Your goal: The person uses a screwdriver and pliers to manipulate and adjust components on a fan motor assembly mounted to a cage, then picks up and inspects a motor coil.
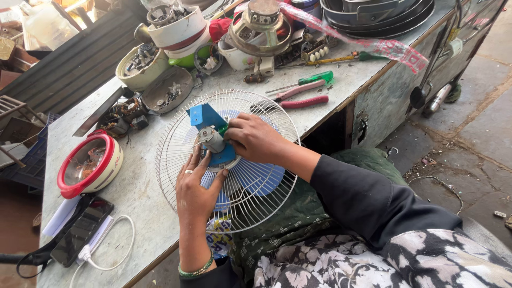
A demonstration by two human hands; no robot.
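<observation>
- While a white wire fan guard (229,160) is lying flat near the front edge of the table (133,197), both hands are working at its hub.
- At the guard's centre, a small grey motor (212,140) is sitting on a blue bracket (205,118), with blue blades (264,178) showing through the wires.
- Coming in from the guard's right, the right hand (255,140) is closing its fingers (234,130) around something green beside the motor; what it is I cannot tell.
- Reaching up from the guard's near side, the left hand (196,189) is resting on the wires with its fingers (198,159) spread and fairly open, their tips touching the hub just below the motor, gripping nothing that I can see.
- Beyond the guard, red-handled pliers (298,95) and a green-handled screwdriver (306,81) are lying close together.
- Left of the guard, a round red-rimmed housing (88,164) is sitting with its wiring exposed.
- Nearer than that housing, well left of the guard, a dark phone (82,230) is lying with a white cable (109,250) beside it.
- Far behind the guard, opened appliance bases (160,48) and loose parts are crowding the table's back.
</observation>
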